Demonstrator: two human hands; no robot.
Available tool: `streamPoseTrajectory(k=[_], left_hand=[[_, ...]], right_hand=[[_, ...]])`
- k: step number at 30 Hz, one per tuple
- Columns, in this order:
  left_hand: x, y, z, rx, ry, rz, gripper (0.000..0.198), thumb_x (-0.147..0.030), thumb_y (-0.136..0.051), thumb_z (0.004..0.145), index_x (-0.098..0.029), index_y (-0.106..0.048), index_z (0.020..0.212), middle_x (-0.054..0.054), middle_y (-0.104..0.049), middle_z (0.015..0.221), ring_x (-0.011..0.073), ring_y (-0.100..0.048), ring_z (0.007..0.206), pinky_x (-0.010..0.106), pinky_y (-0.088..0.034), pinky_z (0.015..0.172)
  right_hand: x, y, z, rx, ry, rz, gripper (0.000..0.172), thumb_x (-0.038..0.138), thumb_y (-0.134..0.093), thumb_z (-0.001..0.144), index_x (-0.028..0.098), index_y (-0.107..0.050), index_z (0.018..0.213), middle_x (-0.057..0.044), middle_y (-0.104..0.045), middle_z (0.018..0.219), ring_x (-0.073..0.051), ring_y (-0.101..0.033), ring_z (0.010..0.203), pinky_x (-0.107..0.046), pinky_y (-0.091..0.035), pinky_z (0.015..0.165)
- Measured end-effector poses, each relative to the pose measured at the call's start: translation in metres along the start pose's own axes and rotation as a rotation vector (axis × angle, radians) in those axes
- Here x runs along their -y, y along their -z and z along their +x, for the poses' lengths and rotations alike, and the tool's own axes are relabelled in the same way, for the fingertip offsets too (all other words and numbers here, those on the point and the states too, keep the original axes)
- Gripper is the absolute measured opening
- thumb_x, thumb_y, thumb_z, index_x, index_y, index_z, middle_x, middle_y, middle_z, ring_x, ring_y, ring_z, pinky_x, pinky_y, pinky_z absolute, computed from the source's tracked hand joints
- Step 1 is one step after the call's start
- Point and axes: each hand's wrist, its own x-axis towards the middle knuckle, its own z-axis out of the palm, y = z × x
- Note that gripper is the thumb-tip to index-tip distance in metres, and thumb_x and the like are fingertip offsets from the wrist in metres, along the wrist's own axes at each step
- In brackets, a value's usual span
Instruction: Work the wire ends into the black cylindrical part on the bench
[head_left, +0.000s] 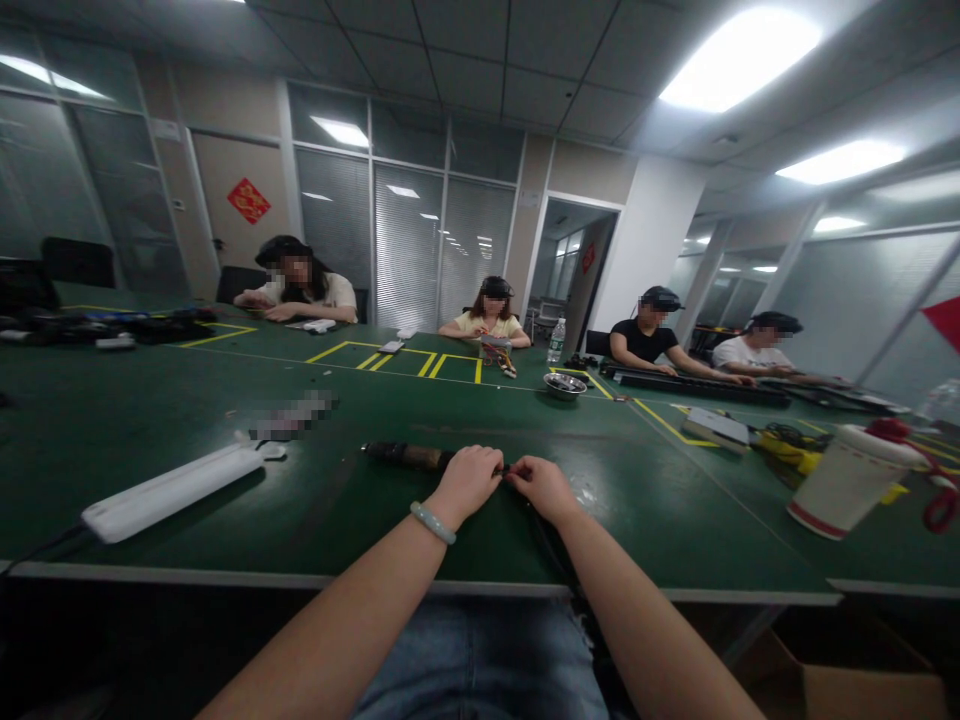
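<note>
On the green table (315, 520) lies a dark, cylindrical electric screwdriver (405, 456), its metal tip pointing left. My left hand (469, 487), with a pale bangle on the wrist, is closed over its rear end. Close beside it, my right hand (546, 488) pinches the black cord (551, 540) near where it meets the tool. Fingertips of both hands almost touch, and the exact joint between cord and tool is mostly hidden. From the right hand the cord runs down toward the table's front edge.
A white power strip (180, 490) lies at left. To the right stand a lidded cup (847, 485) and a white box (716, 428). Farther back are a metal bowl (564, 386) and a water bottle (556, 342). Several people sit across the table.
</note>
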Motion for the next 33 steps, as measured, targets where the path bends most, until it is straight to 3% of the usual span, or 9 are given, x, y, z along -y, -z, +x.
streamPoseTrajectory(k=[24, 33], left_hand=[[-0.0019, 0.0055, 0.0020, 0.009, -0.018, 0.006, 0.004, -0.022, -0.058, 0.085, -0.021, -0.062, 0.086, 0.003, -0.065, 0.086, 0.0187, -0.059, 0.086, 0.030, -0.041, 0.078], [0.0008, 0.0023, 0.0033, 0.001, -0.048, -0.019, 0.006, -0.019, -0.059, 0.084, -0.021, -0.065, 0.086, 0.003, -0.066, 0.088, 0.0185, -0.059, 0.087, 0.031, -0.042, 0.081]], right_hand=[[-0.0076, 0.0003, 0.0003, 0.068, -0.059, 0.182, 0.018, 0.034, -0.068, 0.075, 0.019, -0.070, 0.086, 0.000, -0.071, 0.079, -0.013, -0.062, 0.070, -0.022, -0.043, 0.062], [-0.0042, 0.0000, 0.0008, 0.065, -0.030, 0.053, 0.015, 0.034, -0.064, 0.079, 0.022, -0.073, 0.082, -0.001, -0.072, 0.079, -0.014, -0.063, 0.072, -0.023, -0.043, 0.065]])
